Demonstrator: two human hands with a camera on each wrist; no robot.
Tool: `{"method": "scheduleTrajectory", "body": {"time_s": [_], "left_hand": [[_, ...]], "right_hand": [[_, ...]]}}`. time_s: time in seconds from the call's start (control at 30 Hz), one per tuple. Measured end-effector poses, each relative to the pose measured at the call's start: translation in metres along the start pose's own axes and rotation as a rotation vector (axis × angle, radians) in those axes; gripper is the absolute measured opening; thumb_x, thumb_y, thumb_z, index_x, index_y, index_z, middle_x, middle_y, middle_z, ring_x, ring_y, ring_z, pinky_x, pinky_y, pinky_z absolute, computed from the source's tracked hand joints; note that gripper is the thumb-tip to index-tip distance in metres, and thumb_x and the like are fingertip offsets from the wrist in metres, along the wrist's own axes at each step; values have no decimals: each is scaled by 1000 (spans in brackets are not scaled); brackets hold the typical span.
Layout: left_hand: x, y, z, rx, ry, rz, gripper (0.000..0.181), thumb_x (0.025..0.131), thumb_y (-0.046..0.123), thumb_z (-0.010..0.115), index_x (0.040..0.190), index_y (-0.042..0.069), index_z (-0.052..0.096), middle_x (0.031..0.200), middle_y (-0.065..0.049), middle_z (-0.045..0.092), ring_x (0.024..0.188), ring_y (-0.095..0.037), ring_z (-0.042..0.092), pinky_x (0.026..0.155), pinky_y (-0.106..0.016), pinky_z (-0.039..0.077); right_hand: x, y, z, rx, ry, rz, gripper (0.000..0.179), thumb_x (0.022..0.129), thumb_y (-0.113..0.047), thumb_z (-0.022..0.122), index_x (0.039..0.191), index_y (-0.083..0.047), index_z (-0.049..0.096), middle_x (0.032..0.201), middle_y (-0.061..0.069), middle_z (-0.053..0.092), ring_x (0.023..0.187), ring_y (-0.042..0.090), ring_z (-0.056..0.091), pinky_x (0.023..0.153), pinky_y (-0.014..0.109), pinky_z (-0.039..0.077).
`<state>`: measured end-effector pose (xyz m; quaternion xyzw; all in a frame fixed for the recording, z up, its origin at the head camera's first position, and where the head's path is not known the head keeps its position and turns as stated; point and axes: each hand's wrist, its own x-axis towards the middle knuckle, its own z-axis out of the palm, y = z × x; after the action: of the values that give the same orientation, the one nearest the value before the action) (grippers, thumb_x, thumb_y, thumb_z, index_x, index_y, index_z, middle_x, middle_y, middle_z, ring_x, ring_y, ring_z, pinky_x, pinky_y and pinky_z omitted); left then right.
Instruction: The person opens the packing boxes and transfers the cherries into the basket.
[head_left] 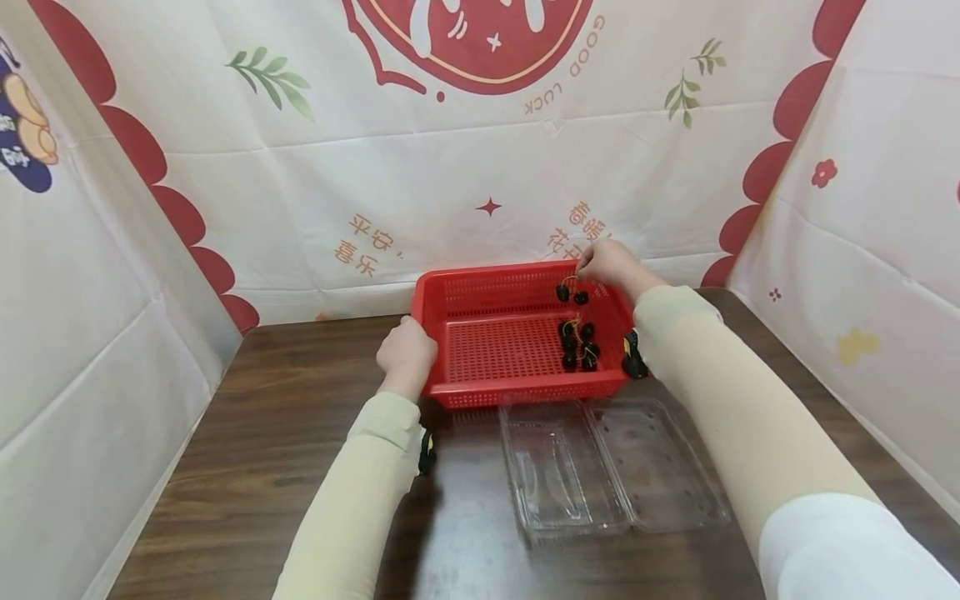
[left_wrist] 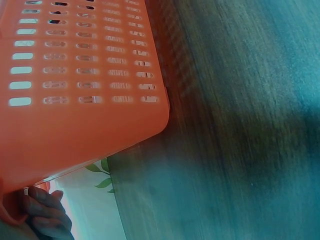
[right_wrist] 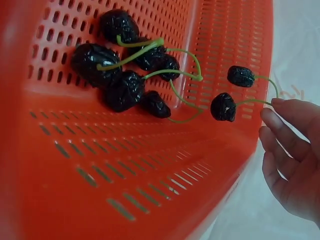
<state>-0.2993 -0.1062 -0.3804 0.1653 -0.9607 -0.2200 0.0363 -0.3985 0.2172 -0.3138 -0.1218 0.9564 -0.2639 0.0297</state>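
Observation:
A red slotted plastic basket (head_left: 510, 390) stands at the back of the table. My left hand (head_left: 407, 350) grips its left rim; in the left wrist view the curled fingers (left_wrist: 47, 212) show at the basket's edge. Between thumb and fingertips my right hand (right_wrist: 295, 150) pinches the thin green stems of a pair of dark, wrinkled cherries (right_wrist: 223, 106). That pair hangs inside the basket near its back right corner. Several more dark cherries (head_left: 570, 350) with joined stems lie in a cluster on the basket's right side, below the right hand (head_left: 609, 263).
In front of the basket a clear plastic box (head_left: 555, 475) lies opened flat, its lid (head_left: 656, 467) to the right beneath my forearm. Dark wood table (head_left: 300, 433) extends to the left. A white printed cloth (head_left: 450, 183) hangs just behind the basket and along both sides.

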Motion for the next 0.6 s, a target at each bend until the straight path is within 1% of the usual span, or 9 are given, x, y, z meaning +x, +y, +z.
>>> {"method": "scheduleTrajectory", "body": {"time_s": [0.1,0.23,0.3,0.4,0.47,0.5,0.53,0.57,0.6], "left_hand": [[0,0,0,3,0,-1,30,91,23,58,113,3,53,93,-15,65,81,-29,64,66,-45,53],[0,-3,0,4,4,-2,30,91,23,58,112,3,53,92,-15,64,80,-29,64,65,-45,53],[0,-4,1,2,5,-2,29,91,23,58,112,3,53,92,-15,64,80,-29,64,65,-45,53],[-1,-3,2,-1,2,-4,29,91,22,59,112,2,53,91,-15,64,78,-29,63,65,-45,53],[-1,-3,2,-2,1,-7,29,91,22,59,111,3,53,91,-14,64,78,-29,63,65,-45,53],[-1,-2,2,-3,1,-7,29,91,22,59,111,3,53,91,-14,64,78,-28,63,65,-45,53],[-1,-2,1,-4,0,-6,29,91,22,58,111,3,53,91,-14,64,79,-29,63,65,-45,53],[0,-1,1,-5,0,-4,28,91,22,58,111,3,53,91,-15,64,79,-29,63,65,-45,53],[0,0,1,-4,2,-3,28,91,22,58,111,3,53,91,-15,64,80,-29,63,65,-45,53]], "right_hand": [[6,3,1,-27,-14,1,16,90,-2,57,95,6,70,93,17,66,72,25,49,71,41,42],[15,6,6,-34,-37,22,13,88,-1,57,87,6,68,81,16,64,64,21,45,67,39,41],[19,7,8,-43,-44,26,12,86,0,57,81,5,67,72,14,61,59,18,43,64,37,41],[24,8,11,-70,-66,27,18,83,3,55,66,-1,57,57,6,49,53,16,34,59,35,37],[27,8,12,-93,-85,20,26,80,5,52,58,-8,48,55,2,37,51,14,27,56,33,32],[29,9,13,-105,-94,19,28,79,6,50,57,-10,43,56,2,32,50,14,23,55,32,30],[31,9,14,-121,-102,15,30,78,7,49,56,-12,40,58,5,39,50,15,21,54,32,28],[32,10,14,-133,-106,14,30,77,7,49,55,-11,41,66,10,51,50,15,22,53,32,29],[34,10,15,-150,-112,15,29,78,7,50,56,-11,43,73,16,56,49,14,23,53,32,30]]}}
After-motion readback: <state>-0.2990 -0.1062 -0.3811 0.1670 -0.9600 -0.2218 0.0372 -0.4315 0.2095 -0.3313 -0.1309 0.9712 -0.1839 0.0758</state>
